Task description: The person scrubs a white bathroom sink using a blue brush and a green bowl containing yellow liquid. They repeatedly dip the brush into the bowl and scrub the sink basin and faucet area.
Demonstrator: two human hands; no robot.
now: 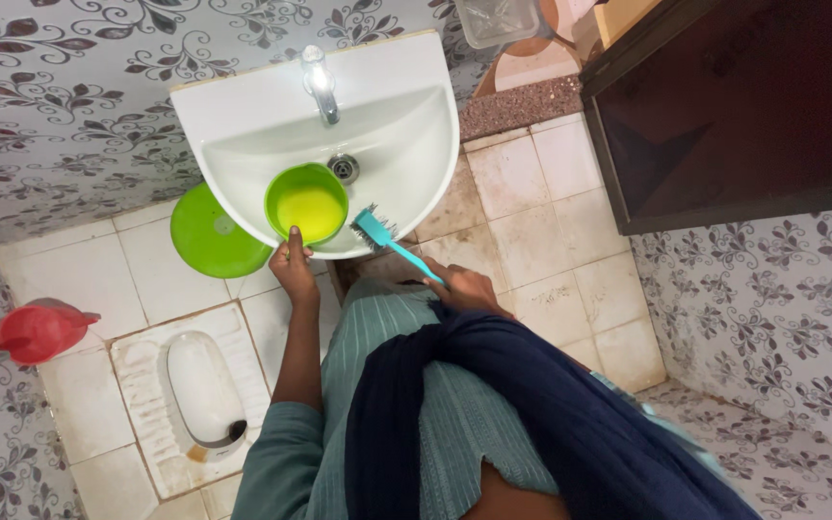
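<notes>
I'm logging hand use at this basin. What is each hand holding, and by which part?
The left hand holds the green bowl by its near rim. The right hand holds the teal brush by its handle end.

Left hand extended, fingers closed; right hand fisted.

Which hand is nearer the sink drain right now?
Left. The left hand grips the green bowl just below the drain; the right hand holds the teal brush farther back, outside the sink rim.
</notes>
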